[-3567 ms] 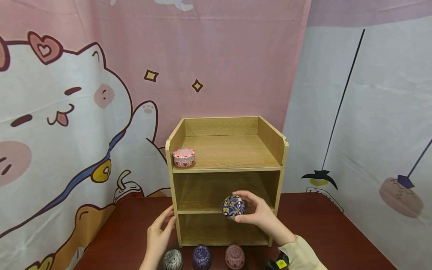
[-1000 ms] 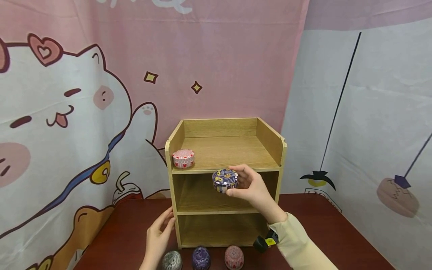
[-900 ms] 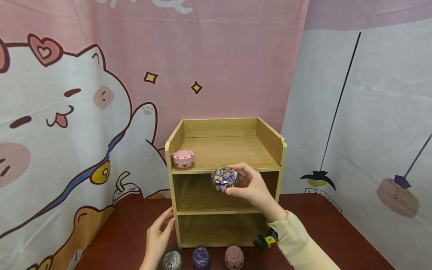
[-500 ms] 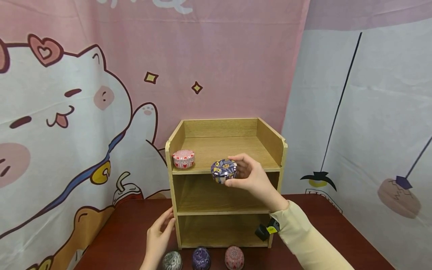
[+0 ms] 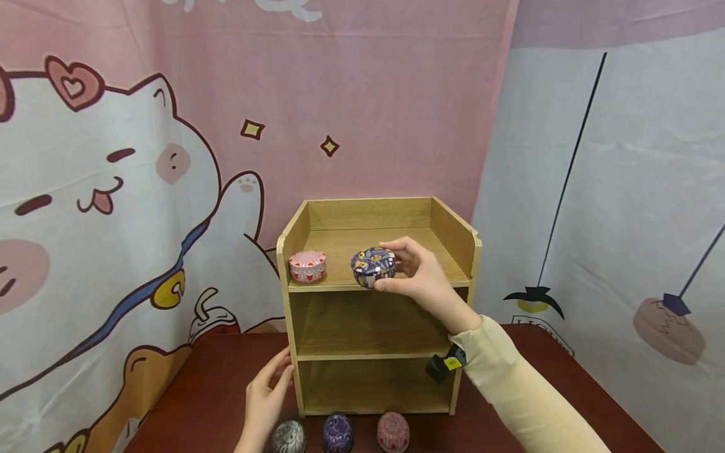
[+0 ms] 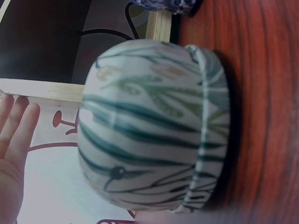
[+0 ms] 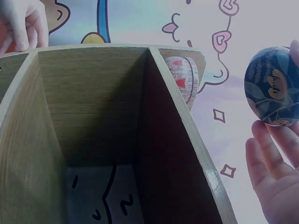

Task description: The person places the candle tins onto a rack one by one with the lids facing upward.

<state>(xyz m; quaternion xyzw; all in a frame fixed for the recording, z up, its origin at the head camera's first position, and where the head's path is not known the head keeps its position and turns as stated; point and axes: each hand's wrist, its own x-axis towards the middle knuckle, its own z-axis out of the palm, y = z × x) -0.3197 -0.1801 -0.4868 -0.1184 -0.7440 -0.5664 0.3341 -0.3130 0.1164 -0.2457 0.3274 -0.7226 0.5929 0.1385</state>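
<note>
My right hand [image 5: 425, 277] pinches a round tin [image 5: 372, 267], navy with yellow flowers, between thumb and fingers. It holds the tin at the front edge of the top board of a small wooden shelf [image 5: 381, 287]; whether the two touch I cannot tell. To the tin's left on that board sits a pink tin with red hearts [image 5: 308, 267]. My left hand [image 5: 265, 393] rests straight fingers against the shelf's left side. Close to it on the table stands a white-and-green leaf-patterned tin [image 6: 149, 126], large in the left wrist view.
A purple patterned tin [image 5: 338, 433] and a red-pink tin [image 5: 393, 432] stand in front of the shelf on the dark red table [image 5: 510, 390]. Behind hangs a printed cloth [image 5: 362, 94]. My right wrist wears a black camera [image 5: 442, 366].
My right hand has lifted the navy tin from in front of the middle compartment to the top board's edge, slightly leftward. The left hand stays at the shelf's side.
</note>
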